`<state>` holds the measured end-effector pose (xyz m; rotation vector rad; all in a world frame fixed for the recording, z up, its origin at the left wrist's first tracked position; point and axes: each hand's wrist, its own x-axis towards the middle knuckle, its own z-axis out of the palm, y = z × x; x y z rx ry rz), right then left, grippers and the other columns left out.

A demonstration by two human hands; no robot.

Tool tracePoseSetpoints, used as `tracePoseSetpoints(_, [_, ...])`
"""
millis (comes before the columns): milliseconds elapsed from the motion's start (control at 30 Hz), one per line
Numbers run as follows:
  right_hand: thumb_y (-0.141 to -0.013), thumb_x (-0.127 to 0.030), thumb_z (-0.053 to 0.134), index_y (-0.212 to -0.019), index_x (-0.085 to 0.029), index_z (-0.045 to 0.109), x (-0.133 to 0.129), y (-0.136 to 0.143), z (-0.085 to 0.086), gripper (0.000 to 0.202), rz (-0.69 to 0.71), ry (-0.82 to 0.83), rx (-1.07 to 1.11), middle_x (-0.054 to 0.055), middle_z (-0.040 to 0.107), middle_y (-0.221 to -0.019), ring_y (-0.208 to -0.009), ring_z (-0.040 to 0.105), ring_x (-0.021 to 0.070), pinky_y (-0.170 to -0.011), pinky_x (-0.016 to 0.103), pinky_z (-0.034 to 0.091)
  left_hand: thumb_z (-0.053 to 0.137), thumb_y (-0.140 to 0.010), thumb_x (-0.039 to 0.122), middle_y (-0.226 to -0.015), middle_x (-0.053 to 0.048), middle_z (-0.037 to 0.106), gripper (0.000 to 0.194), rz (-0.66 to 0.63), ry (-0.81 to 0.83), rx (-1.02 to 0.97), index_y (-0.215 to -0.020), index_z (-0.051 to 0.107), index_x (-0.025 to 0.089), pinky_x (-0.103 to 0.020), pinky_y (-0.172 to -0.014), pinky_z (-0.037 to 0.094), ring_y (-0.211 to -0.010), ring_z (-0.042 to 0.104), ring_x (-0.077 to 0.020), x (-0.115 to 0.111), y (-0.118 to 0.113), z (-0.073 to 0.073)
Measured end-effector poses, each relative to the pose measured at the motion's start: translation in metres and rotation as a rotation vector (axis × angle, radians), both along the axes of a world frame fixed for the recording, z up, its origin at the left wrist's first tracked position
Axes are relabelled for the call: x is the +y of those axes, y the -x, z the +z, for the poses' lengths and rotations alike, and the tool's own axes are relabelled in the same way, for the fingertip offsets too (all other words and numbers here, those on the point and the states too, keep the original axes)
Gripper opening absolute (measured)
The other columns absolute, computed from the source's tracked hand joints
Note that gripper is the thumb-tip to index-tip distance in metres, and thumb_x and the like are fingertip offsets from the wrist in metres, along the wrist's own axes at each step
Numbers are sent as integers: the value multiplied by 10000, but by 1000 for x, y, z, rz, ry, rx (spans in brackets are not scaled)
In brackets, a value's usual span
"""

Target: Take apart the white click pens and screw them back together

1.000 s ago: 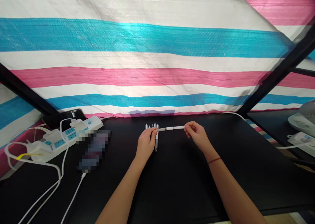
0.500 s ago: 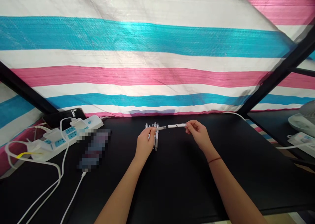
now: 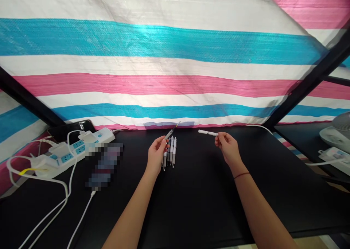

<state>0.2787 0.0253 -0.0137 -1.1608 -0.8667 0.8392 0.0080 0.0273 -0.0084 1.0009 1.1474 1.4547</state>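
Observation:
My left hand (image 3: 156, 155) is closed on the grey lower part of a pen (image 3: 169, 134), whose thin refill sticks out up and to the right. In my right hand (image 3: 228, 147), a white pen barrel (image 3: 207, 132) is pinched at its right end and points left. The two parts are apart, with a wide gap between them. Several white and grey pens (image 3: 174, 152) lie side by side on the black table (image 3: 197, 198), just right of my left hand, which hides part of them.
On the left are a white power strip (image 3: 82, 148) with plugs and cables, a black phone-like object (image 3: 71, 130) and a blurred device (image 3: 105, 167) on a white cable. A striped sheet (image 3: 175, 85) hangs behind the table. At far right stands a white device (image 3: 337, 158).
The pen parts, earlier end to end between my hands, are now separated. My left hand has tilted its part upward, exposing the refill; my right hand has moved right with the barrel.

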Motion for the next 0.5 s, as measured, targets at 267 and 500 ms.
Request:
tracePoseSetpoints(267, [-619, -402, 788, -872, -187, 642, -4, 3, 4, 363, 110, 36, 92, 47, 685, -826, -718, 645, 158, -665, 299, 558, 698, -691, 415, -957, -83, 663, 436, -1, -20, 37, -1016, 607, 139, -212, -547, 442, -620, 562, -90, 1, 2, -1])
tracePoseSetpoints(500, [-693, -445, 722, -860, -164, 656, -3, 5, 5, 334, 57, -17, -40, 31, 658, -712, -631, 623, 149, -621, 308, 555, 597, -778, 459, -862, -61, 651, 399, -5, -82, 269, -1024, 636, 147, -225, -572, 455, -631, 552, -113, 2, 5, -2])
